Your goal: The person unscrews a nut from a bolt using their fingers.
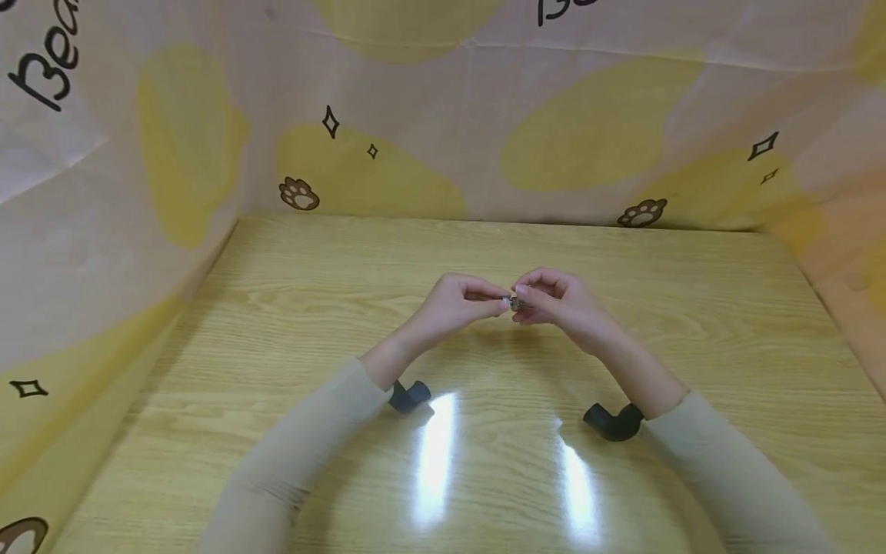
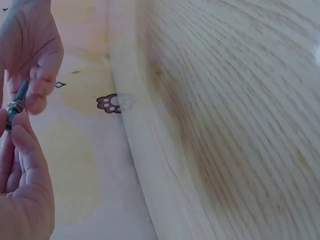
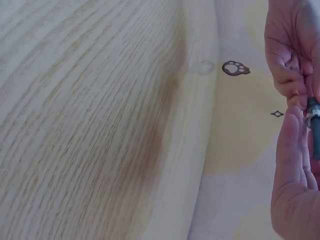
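Both hands meet over the middle of the table around a small metal bolt [image 2: 22, 90] with a nut [image 2: 16, 105] on it. With thumb and fingertips, the left hand [image 1: 453, 304] pinches one end of the bolt. The threaded shank points toward the palm of the right hand [image 1: 561, 302]. Right thumb and fingers are curled about the nut; in the right wrist view a fingertip lies against it beside the threaded bolt [image 3: 315, 137]. Part of the bolt is hidden by the fingers, and the right thumb's contact is unclear.
A wood-grain table [image 1: 311, 323] lies under the hands, with bright light reflections near its front. Patterned cloth [image 1: 415, 92] stands along the back and sides. Black curved pieces [image 1: 410, 396] show beside each wrist.
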A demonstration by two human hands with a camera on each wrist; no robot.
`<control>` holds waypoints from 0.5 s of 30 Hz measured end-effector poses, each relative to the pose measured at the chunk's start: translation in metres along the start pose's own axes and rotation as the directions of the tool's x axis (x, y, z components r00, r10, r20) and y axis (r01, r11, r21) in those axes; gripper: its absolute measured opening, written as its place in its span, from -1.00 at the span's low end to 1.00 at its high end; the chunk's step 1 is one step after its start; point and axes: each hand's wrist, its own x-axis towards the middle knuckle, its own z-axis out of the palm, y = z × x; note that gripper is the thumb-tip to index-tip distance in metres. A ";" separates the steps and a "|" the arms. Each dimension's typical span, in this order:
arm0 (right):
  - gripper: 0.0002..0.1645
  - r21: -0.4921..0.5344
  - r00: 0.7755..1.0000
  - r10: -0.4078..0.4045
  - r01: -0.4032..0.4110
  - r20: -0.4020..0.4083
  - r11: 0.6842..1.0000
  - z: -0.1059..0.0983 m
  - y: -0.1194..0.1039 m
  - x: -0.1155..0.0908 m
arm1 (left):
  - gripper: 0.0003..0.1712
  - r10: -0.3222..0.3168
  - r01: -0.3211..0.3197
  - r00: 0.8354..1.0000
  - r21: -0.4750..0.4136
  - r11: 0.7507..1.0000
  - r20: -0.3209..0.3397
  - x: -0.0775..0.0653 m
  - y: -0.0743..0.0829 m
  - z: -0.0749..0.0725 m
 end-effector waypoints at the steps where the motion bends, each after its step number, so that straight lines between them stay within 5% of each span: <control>1: -0.82 0.003 1.000 0.015 -0.015 -0.005 1.000 0.001 0.000 0.000 | -0.73 0.002 -0.002 1.000 -0.008 1.000 -0.002 0.000 0.000 0.000; 15: -0.84 0.034 0.999 0.043 -0.042 -0.026 0.999 0.005 -0.006 -0.004 | -0.74 0.028 -0.029 1.000 -0.072 0.997 -0.014 -0.004 -0.003 0.001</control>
